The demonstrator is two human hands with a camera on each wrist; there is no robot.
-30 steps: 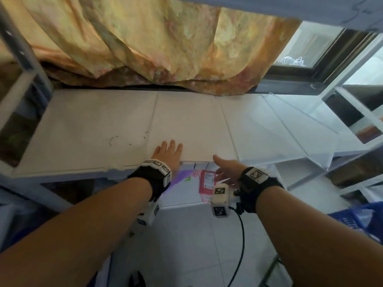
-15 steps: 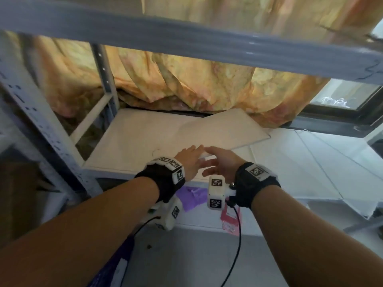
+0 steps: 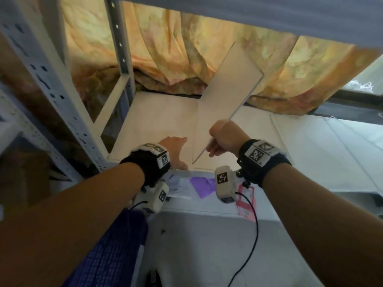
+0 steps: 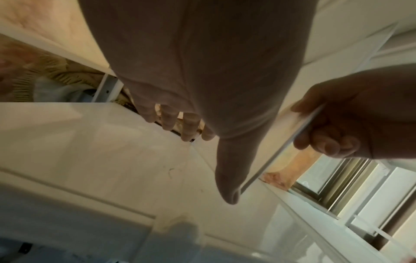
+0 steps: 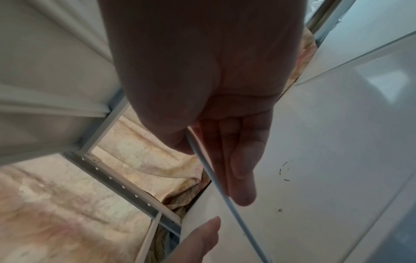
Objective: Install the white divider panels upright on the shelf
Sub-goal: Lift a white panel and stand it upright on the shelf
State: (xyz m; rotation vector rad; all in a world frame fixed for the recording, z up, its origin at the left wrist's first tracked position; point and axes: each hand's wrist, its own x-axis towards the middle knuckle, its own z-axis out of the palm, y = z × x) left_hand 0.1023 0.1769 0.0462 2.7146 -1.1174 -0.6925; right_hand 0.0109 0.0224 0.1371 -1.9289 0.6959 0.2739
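Observation:
A white divider panel [image 3: 223, 96] is raised off the white shelf board [image 3: 153, 125] and leans steeply, its far end up toward the right. Its near lower corner sits at the shelf's front edge. My right hand [image 3: 219, 137] pinches the panel's near upper edge between thumb and fingers; the right wrist view shows that thin edge [image 5: 238, 222] running through my right hand [image 5: 202, 147]. My left hand [image 3: 176, 150] lies flat and straight-fingered against the panel's left face. In the left wrist view my left hand [image 4: 209, 142] has its thumb at the panel edge [image 4: 276, 154].
More white panels [image 3: 310, 146] lie flat on the shelf to the right. A perforated metal post [image 3: 119, 38] stands at the back left, an orange curtain [image 3: 186, 48] hangs behind, and an upper shelf beam [image 3: 248, 13] runs overhead. Purple paper [image 3: 202, 183] lies on the lower shelf.
The panel went from lying nearly flat to steeply tilted. My right hand came up with its edge and closed round it; my left hand moved from the panel's top to its left face.

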